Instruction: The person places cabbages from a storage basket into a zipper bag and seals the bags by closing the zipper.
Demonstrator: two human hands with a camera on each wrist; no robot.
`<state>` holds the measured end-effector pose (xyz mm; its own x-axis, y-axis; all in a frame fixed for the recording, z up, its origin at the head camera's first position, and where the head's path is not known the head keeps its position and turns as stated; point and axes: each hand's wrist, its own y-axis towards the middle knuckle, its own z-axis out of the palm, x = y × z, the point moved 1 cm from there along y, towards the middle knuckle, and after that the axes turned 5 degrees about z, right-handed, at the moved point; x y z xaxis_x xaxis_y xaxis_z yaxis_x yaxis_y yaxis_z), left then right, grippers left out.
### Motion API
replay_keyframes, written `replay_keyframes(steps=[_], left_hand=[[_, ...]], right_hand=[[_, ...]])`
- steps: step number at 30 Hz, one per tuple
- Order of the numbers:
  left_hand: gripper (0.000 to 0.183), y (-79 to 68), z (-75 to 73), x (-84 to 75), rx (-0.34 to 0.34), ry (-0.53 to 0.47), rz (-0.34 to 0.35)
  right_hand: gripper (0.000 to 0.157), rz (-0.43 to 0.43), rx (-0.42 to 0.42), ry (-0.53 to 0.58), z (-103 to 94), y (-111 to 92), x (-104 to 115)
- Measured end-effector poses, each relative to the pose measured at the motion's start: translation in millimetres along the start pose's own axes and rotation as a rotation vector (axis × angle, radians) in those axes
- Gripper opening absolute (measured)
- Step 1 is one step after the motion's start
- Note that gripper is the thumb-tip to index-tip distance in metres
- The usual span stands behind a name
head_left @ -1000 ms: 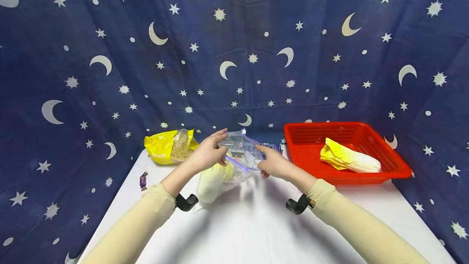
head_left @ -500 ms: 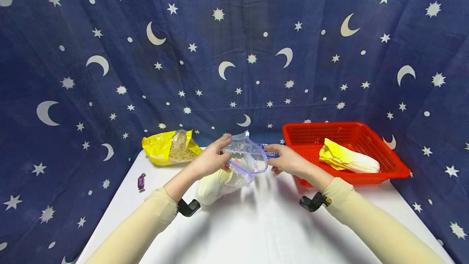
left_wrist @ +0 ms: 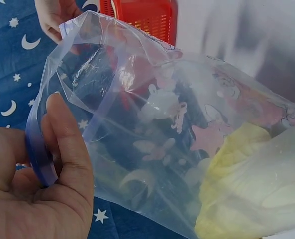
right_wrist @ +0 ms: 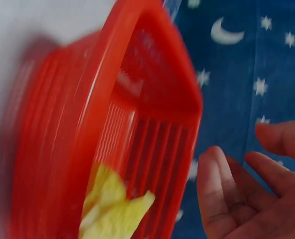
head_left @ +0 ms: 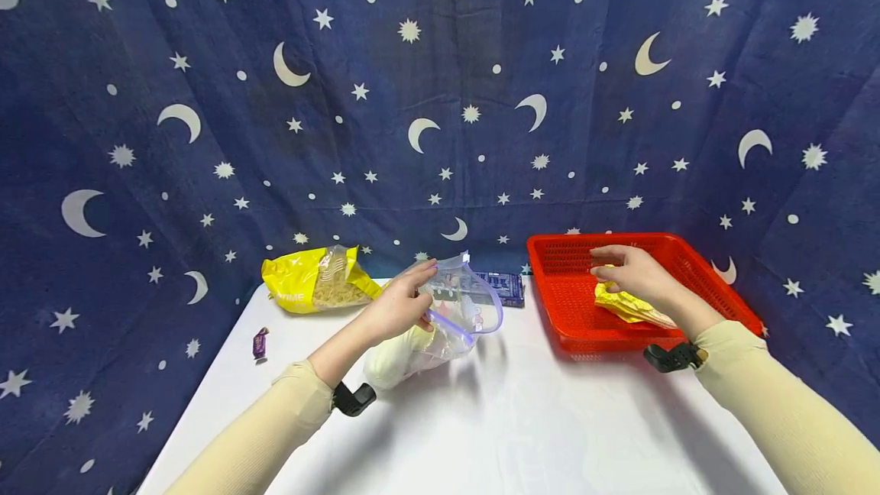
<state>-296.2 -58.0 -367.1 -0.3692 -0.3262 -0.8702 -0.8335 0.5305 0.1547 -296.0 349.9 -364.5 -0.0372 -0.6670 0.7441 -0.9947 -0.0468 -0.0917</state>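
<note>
My left hand [head_left: 400, 302] pinches the purple zip rim of a clear zip bag [left_wrist: 152, 144] with pink cartoon prints. The bag's mouth gapes toward the right. Inside it lies a yellow-and-white Chinese cabbage [left_wrist: 237, 184], partly covered by my left hand in the head view. Over the red basket [head_left: 598, 345], my right hand [head_left: 642, 277] has its fingers loosely spread and holds nothing. A second Chinese cabbage [head_left: 627, 304] lies in this basket beneath that hand, which hides part of it. The right wrist view shows its yellow leaf tips [right_wrist: 117, 209].
A yellow bag of pasta [head_left: 296, 281] lies at the back left. Nearer the left edge is a small purple wrapped candy [head_left: 260, 344]. Behind the zip bag lies a dark blue packet [head_left: 509, 290]. A starry blue curtain [head_left: 412, 59] hangs around the white table [head_left: 522, 426].
My right hand has let go of the bag's rim and moved right, over the red basket. The left hand keeps its grip on the bag.
</note>
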Motion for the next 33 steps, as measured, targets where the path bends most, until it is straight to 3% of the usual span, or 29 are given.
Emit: replay_keyframes(steps=[8,17,25,33], left_hand=[[0.061,-8.1,2.2,1.8,-0.051,0.024,0.026],[0.061,-19.9,3.0,6.5,-0.094,0.093,0.031],[0.060,-21.0,5.1,6.0,-0.085,0.048,0.031],[0.059,-17.1,8.0,5.0,-0.062,0.030,0.036]], right_hand=[[0.058,-0.011,-0.093,-0.217,-26.7,-1,-46],[0.070,0.012,-0.056,-0.360,-36.0,-3,-99],[0.074,0.024,-0.007,-0.363,-40.3,0,-121],[0.083,0.107,0.119,-0.343,-44.6,3,-131]])
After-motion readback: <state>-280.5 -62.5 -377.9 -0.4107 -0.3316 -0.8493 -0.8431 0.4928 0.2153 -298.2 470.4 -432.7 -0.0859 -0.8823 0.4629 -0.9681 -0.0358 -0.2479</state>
